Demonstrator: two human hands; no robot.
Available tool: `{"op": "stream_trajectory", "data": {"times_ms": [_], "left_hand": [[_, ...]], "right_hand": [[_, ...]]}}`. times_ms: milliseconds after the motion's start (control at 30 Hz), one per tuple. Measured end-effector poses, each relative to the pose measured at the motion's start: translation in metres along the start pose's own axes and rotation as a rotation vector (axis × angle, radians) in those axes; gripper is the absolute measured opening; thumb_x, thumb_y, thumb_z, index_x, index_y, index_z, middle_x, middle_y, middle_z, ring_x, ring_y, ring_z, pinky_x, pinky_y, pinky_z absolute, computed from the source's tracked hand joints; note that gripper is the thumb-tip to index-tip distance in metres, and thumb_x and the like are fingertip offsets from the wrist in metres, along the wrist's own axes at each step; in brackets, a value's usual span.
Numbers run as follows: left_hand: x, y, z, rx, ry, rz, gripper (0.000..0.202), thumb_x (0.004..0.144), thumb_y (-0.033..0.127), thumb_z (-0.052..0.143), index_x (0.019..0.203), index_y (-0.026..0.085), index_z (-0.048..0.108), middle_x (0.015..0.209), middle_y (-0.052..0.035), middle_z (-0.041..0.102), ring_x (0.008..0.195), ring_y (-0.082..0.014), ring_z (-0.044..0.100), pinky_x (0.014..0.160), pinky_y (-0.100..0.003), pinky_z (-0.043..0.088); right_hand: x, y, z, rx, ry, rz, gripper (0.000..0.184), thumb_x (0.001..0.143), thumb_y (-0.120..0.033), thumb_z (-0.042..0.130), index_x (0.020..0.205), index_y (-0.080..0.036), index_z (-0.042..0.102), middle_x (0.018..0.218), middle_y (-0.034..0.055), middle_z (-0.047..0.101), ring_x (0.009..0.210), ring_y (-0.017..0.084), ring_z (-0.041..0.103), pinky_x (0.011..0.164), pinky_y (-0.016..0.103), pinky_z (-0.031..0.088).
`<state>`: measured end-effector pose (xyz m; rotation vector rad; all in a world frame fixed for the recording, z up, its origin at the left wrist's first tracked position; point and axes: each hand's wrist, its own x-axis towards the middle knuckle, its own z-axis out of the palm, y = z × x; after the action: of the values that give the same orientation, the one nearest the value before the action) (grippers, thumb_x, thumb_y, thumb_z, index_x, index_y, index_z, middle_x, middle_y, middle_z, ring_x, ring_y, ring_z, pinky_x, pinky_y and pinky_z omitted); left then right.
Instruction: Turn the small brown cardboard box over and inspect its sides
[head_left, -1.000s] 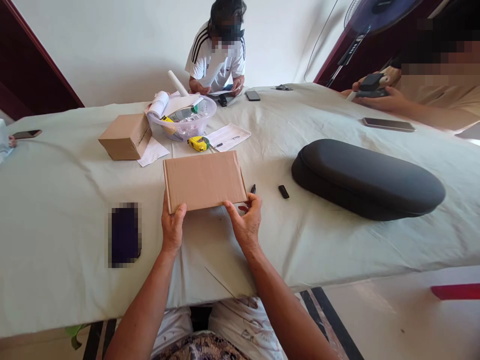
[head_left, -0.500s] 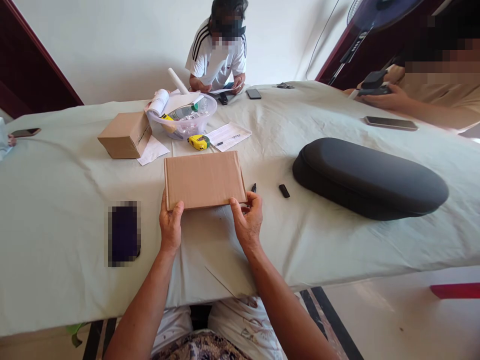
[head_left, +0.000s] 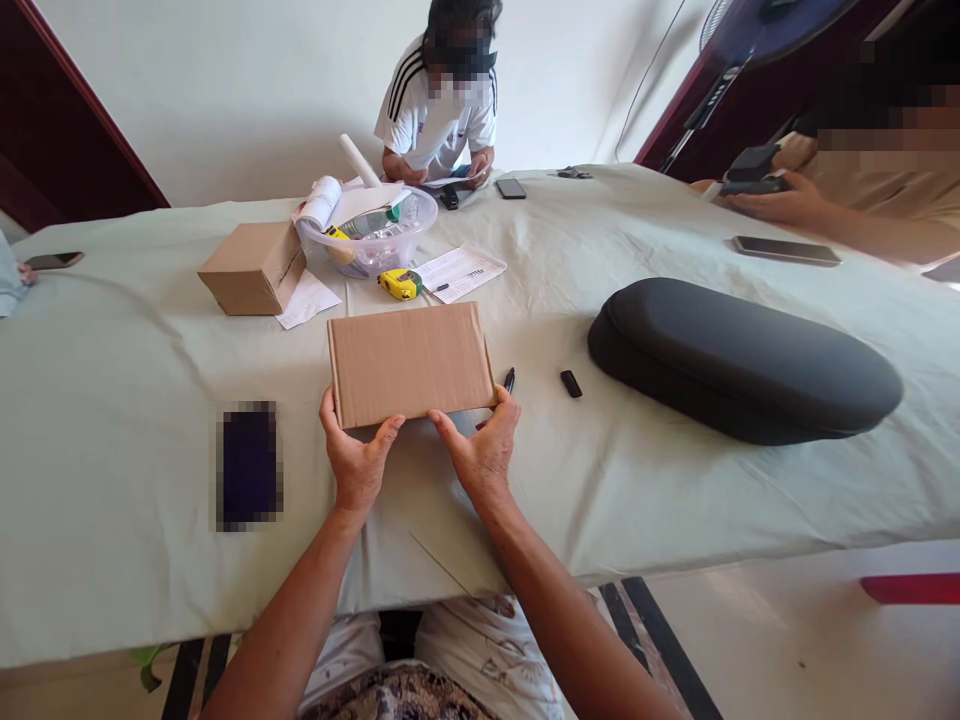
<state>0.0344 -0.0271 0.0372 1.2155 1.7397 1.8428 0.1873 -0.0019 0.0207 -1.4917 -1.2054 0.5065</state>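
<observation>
A flat brown cardboard box (head_left: 411,362) is between my two hands, its broad face toward me and its near edge slightly tilted. My left hand (head_left: 360,455) grips its left near corner, thumb along the front edge and the other fingers at the side. On the opposite corner is my right hand (head_left: 484,445), its thumb also on the front edge and its fingers around the right side. Both thumbs point inward, a short gap between them. The box's underside is hidden. Just right of the box lies a black marker pen (head_left: 510,380).
A black oval case (head_left: 742,360) lies at right, near a small black object (head_left: 571,384). Behind the box are a yellow tape measure (head_left: 400,284), papers (head_left: 465,272), a filled plastic basin (head_left: 420,225) and another cardboard box (head_left: 251,268). People sit across the table and at the right.
My thumbs have slid inward along the box's front edge, closer to each other. The box's near left corner has dropped slightly toward me.
</observation>
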Motion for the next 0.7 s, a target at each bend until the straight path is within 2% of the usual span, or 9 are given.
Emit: {"op": "stream_trajectory", "data": {"times_ms": [133,333,467,700], "left_hand": [[-0.0005,-0.0005,0.0007,-0.014,-0.003,-0.009,0.093,0.067,0.052,0.086,0.142,0.021,0.041,0.149,-0.0173,0.049,0.141,-0.0313,0.049,0.118,-0.046,0.039],[0.0008,-0.0007,-0.0005,-0.032,-0.026,-0.013,0.09,0.07,0.049,0.084,0.143,0.02,0.04,0.151,-0.017,0.048,0.141,-0.0295,0.049,0.118,-0.044,0.04],[0.0016,-0.0003,-0.0017,-0.046,-0.038,-0.014,0.089,0.071,0.05,0.084,0.143,0.021,0.04,0.15,-0.0164,0.049,0.139,-0.0292,0.051,0.117,-0.043,0.041],[0.0038,0.0012,-0.003,-0.073,-0.028,-0.037,0.086,0.07,0.047,0.084,0.141,0.022,0.042,0.15,-0.0155,0.049,0.139,-0.0293,0.05,0.118,-0.044,0.04]], "right_hand": [[0.0001,-0.0013,-0.0011,0.019,-0.008,0.001,0.09,0.064,-0.067,0.079,0.132,-0.021,0.042,0.123,0.0121,0.05,0.112,0.03,0.053,0.092,0.048,0.05],[0.0012,-0.0032,-0.0039,0.046,-0.02,0.04,0.08,0.069,-0.068,0.074,0.128,-0.021,0.047,0.116,0.0094,0.053,0.088,0.021,0.053,0.073,0.038,0.05],[0.0035,-0.0039,-0.0051,0.089,-0.004,0.027,0.067,0.076,-0.065,0.067,0.124,-0.022,0.05,0.116,0.0092,0.056,0.092,0.021,0.055,0.073,0.036,0.05],[0.0043,-0.0066,-0.0073,0.132,0.008,0.025,0.054,0.078,-0.058,0.067,0.116,-0.022,0.053,0.113,0.0082,0.058,0.096,0.022,0.058,0.072,0.034,0.051]]}}
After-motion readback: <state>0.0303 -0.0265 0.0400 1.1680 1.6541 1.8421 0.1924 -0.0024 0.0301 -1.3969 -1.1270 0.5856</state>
